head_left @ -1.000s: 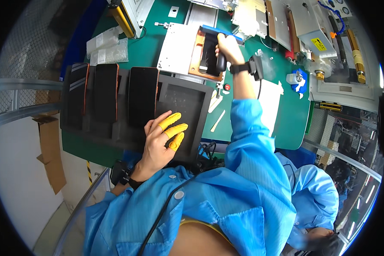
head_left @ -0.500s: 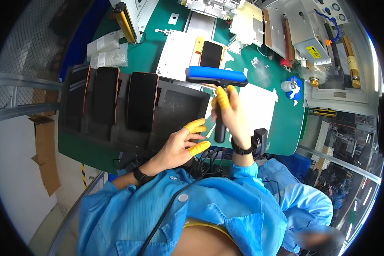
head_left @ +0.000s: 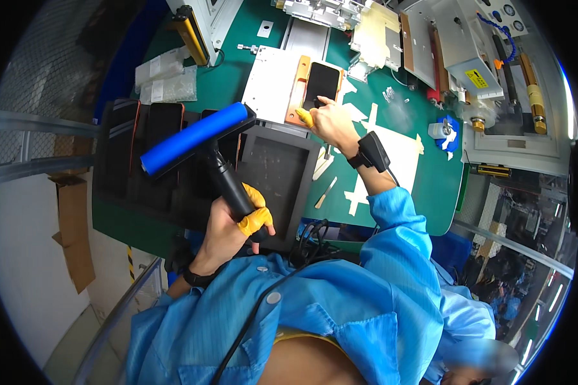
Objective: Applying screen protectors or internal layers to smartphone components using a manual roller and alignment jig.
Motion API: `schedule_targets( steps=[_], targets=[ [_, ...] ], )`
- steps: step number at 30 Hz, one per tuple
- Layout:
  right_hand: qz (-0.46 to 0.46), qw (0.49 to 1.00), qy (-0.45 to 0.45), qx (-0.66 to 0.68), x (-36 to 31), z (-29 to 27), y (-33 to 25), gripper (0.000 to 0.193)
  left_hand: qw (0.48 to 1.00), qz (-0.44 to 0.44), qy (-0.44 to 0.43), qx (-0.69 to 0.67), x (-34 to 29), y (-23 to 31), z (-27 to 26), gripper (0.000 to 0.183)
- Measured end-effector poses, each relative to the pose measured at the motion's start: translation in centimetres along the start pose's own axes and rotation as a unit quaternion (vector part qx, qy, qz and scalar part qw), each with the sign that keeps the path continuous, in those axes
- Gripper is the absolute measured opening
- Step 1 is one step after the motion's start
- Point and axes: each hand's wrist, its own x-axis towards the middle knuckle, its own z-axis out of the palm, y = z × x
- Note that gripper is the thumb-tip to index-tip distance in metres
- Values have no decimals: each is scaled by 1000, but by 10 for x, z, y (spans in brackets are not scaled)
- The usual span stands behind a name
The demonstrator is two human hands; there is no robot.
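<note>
Head view looks down on a green worktable [head_left: 424, 192]. Left hand [head_left: 234, 224], fingers capped in yellow, is wrapped tight around the black handle of a blue roller [head_left: 196, 138], held up over a row of black trays [head_left: 154, 160] at nine o'clock. Right hand [head_left: 331, 122], at twelve o'clock, reaches a dark phone [head_left: 321, 83] seated in an orange holder [head_left: 300, 96]; its yellow-capped fingertips [head_left: 305, 117] touch the phone's near edge, fingers loosely curled, gripping nothing that I can make out.
</note>
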Motion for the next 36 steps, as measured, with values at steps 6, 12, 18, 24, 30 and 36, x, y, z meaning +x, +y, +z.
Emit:
schedule_targets(
  steps=[6, 12, 18, 24, 30, 36],
  targets=[
    [-23, 996, -22, -89, 20, 12, -3, 17, 1000, -18, -4, -15, -2, -2, 2, 14],
    [-36, 995, 3, -89, 18, 13, -4, 15, 1000, -12, -10, -14, 0, -3, 3, 14],
    [-40, 995, 9, -94, 20, 14, -5, 17, 1000, -16, -17, -17, 0, -6, 3, 15],
    [-36, 994, -14, -106, 22, 13, -7, 22, 1000, -18, -22, -11, 0, -6, 3, 15],
    [-34, 997, 45, -55, 19, 9, -7, 19, 1000, -23, -19, 1, 1, -6, 4, 16],
    [-5, 998, 40, -54, 15, -6, -17, 24, 999, -34, -20, 0, 2, -5, 4, 16]
  ],
)
